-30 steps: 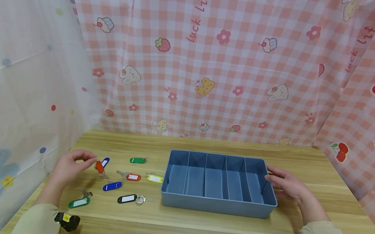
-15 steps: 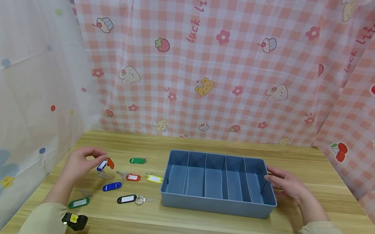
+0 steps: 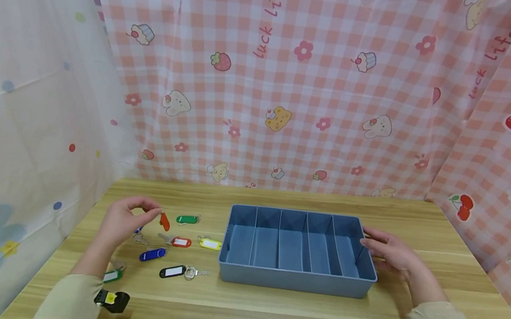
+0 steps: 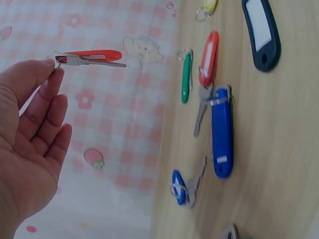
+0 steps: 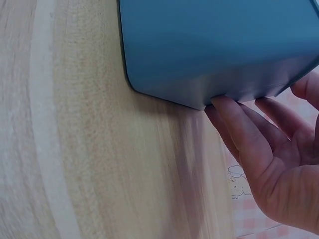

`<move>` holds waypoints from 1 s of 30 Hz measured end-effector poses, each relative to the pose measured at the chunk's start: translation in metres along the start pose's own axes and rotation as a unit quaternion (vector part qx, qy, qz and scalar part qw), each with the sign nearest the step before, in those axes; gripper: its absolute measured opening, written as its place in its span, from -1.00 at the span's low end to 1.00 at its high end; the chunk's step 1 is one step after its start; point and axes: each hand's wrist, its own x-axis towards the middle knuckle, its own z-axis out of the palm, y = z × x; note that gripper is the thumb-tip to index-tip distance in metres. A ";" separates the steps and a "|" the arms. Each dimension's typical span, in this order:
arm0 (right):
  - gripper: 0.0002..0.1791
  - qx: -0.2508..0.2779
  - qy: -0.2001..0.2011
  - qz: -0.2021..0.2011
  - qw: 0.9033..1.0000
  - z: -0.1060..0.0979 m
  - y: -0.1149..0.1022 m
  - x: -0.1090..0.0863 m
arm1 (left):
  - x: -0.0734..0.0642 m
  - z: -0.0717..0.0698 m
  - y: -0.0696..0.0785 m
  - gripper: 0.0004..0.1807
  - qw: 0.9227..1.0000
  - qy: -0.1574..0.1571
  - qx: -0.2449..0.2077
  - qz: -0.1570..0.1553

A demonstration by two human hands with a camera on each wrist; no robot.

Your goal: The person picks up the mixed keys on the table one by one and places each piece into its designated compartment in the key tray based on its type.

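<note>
My left hand [image 3: 127, 221] pinches the ring of a key with a red key tag [image 4: 102, 54] between thumb and index finger, up off the table. The tag and its key stick out from the fingertips in the left wrist view. At the right end of a blue-grey box with five narrow compartments [image 3: 297, 280], my right hand [image 3: 396, 255] holds the side wall. Its thumb lies at the rim and its fingertips press the outer face [image 5: 199, 87]. Each compartment shows a bare floor.
Left of the box lie more tagged keys: green [image 3: 187, 219], red [image 3: 181, 242], yellow [image 3: 210, 244], blue [image 3: 152, 254] and black [image 3: 172, 271]. My left arm partly covers another green tag [image 3: 112, 275] and a blue one [image 3: 138, 230]. A checked curtain [image 3: 304, 149] hangs behind the table.
My left hand has lifted the red-tagged key from beside the blue tag and carried it right, toward the green tag at the back. Right hand and box have stayed put.
</note>
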 end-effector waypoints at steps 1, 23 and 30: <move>-0.20 0.000 0.001 0.000 1.000 0.000 0.000 0.000 | 0.000 0.001 0.002 -0.82 1.000 0.000 -0.003 0.002; -0.22 -0.015 0.013 0.007 1.000 0.002 -0.002 0.000 | 0.009 0.025 0.034 -0.93 0.997 -0.006 -0.053 0.050; -0.22 -0.014 0.009 0.006 1.000 0.001 -0.001 0.001 | 0.013 0.037 0.049 -0.92 0.996 -0.016 -0.072 0.048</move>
